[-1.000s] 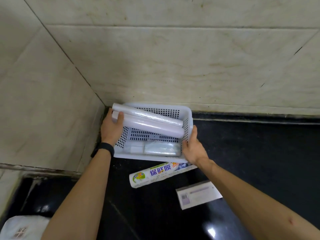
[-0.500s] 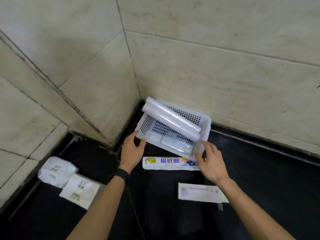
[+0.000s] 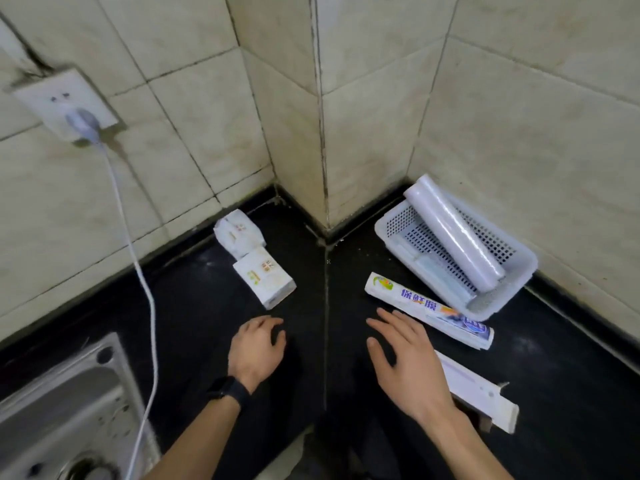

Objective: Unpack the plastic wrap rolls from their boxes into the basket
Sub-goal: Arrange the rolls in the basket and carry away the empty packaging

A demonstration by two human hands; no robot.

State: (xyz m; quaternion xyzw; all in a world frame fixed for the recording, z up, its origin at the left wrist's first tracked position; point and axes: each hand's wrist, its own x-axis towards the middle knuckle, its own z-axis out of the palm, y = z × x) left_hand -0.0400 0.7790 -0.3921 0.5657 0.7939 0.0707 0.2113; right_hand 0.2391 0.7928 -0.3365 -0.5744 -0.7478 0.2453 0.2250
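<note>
Both hands hover empty over the black counter (image 3: 194, 306). The left hand (image 3: 256, 351) has its fingers loosely curled, holding nothing. The right hand (image 3: 405, 362) is spread flat, its fingertips just beside the printed box (image 3: 429, 310), though contact cannot be told. The white basket (image 3: 512, 292) sits in the counter's back right corner against the wall, with a plastic wrap roll (image 3: 453, 233) leaning across it. A plain white box (image 3: 478, 389) lies beside the right wrist.

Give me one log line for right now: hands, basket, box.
left hand: empty, open | right hand: empty, open, beside printed box | basket: holds rolls | printed box: on counter
</note>
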